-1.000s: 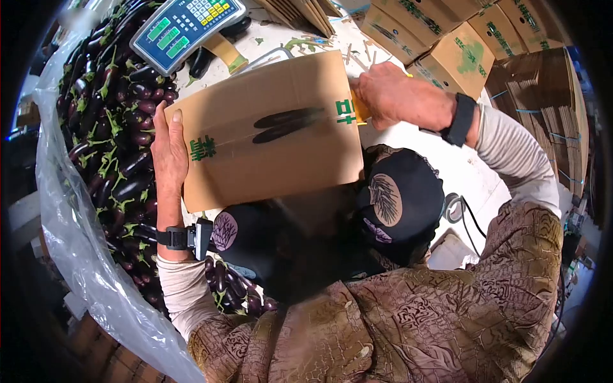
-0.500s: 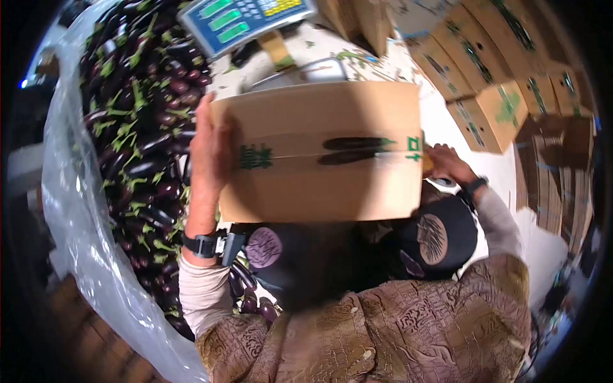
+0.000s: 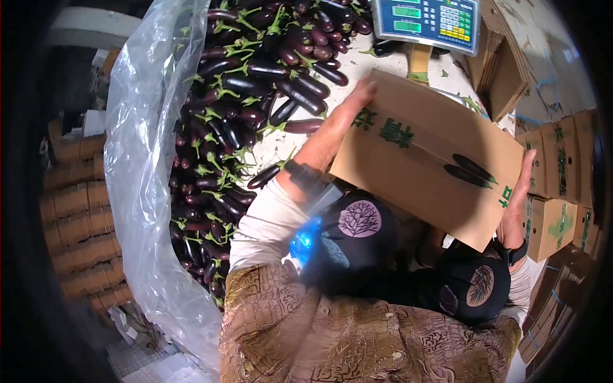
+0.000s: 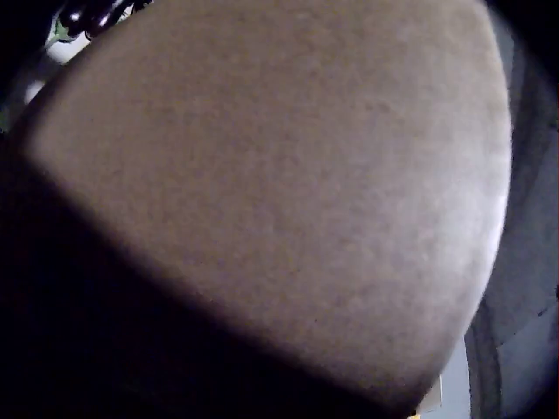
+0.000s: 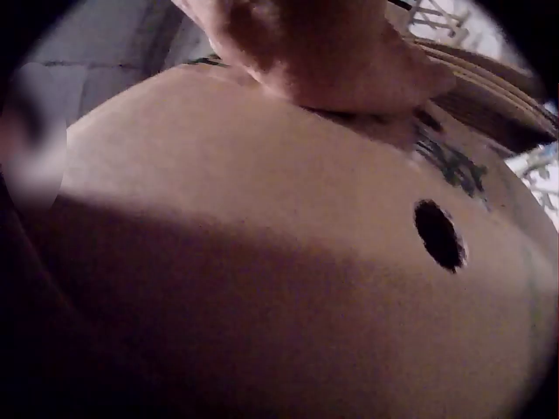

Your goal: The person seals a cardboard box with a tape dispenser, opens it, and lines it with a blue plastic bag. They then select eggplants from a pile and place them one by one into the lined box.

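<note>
A closed cardboard box (image 3: 421, 153) with green lettering and a picture of two eggplants is held above the person's knees, tilted down to the right in the head view. My left hand (image 3: 341, 121) holds its far left corner. At the right end, my right hand (image 3: 516, 214) grips the side with a digit pointing up along the edge. In the right wrist view that hand (image 5: 323, 52) lies on the box's edge, near a round hole (image 5: 439, 234) in the cardboard. Plain cardboard (image 4: 288, 201) fills most of the left wrist view; the left fingers are hidden there.
A large heap of eggplants (image 3: 255, 96) lies left of the box, bordered by clear plastic sheeting (image 3: 153, 191). Behind the box stands a digital scale display (image 3: 428, 22). Printed boxes (image 3: 550, 223) and flattened cartons (image 3: 549, 319) are stacked at right. Dark-covered knees (image 3: 479, 287) are below.
The view has swung left, bringing more eggplants and stacked cartons into sight. The box has tilted. My right hand has shifted onto its side; the orange-yellow thing beside that hand no longer shows.
</note>
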